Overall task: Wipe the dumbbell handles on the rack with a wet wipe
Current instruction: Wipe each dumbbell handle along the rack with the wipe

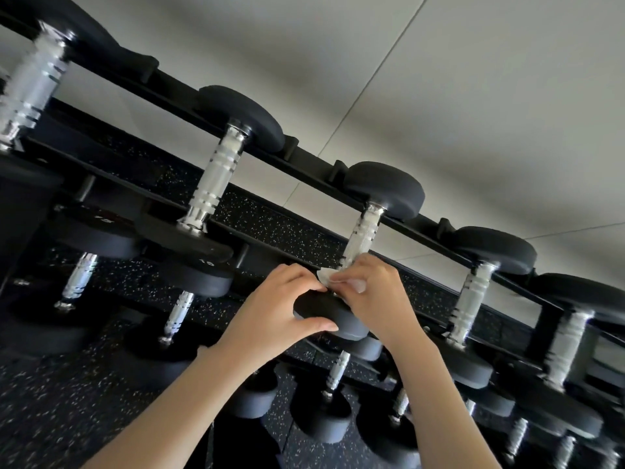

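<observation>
Wet wipe (325,278) sits bunched at the lower end of the knurled handle (362,236) of one top-tier dumbbell on the rack (314,163) — the right-hand grip (372,292) is curled tight round it there, thumb pinching the cloth. Left-hand grip (280,309) clasps the dumbbell's near black head (338,319) (thumb in front, curled fingers over the top) — fingertips touching the wipe's edge
</observation>
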The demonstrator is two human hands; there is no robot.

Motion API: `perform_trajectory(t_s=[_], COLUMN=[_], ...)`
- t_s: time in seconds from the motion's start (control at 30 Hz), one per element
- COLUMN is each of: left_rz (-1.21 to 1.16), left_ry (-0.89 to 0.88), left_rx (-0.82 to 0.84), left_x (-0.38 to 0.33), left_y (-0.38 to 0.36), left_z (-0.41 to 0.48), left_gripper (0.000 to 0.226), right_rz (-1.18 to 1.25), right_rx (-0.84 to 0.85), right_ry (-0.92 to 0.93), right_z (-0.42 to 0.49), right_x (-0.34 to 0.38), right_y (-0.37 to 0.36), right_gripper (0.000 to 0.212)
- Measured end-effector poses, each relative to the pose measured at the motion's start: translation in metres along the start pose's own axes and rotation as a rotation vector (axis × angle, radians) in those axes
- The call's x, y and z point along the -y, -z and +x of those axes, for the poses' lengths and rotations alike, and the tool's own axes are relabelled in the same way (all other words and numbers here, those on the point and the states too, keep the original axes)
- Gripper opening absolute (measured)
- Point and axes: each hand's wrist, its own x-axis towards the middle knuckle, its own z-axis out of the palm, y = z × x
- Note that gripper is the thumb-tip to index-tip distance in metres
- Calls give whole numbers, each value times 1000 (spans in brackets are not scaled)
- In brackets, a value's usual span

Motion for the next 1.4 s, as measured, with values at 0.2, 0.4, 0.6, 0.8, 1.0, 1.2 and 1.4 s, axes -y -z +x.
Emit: perform_trajectory(t_s=[0.2,0.4,0.6,0.8,1.0,1.2,1.4], left_rz=[-107,-126,-139,-163,-170,-175,-162], left_ry=[25,-4,-54,-66,-63,-75,-80], left_rx=[-23,-43,-80,-85,-84,-85,-98], left_x=[5,10,14,16,17,18,19], left_y=[-3,-5,-7,-5,-5,-5,-8], left_z=[-2,-2,-1,0,1,2,1], left_gripper=[56,57,51,50,50,52,55], right_rz=[-359,-477,-490,-449,-433,-458,-404], right_rx=[101,85,-22,-162,-220,-378,-652], right_ry=[-78,-111,-67,-25,-20,-32,6], right_z=[8,10,14,25,48,61,59], right_x=[25,30,25,21,20,20,9], right_y=[2,-1,-3,0,8,8,-7], right_gripper=[16,18,16,13,15,18,9])
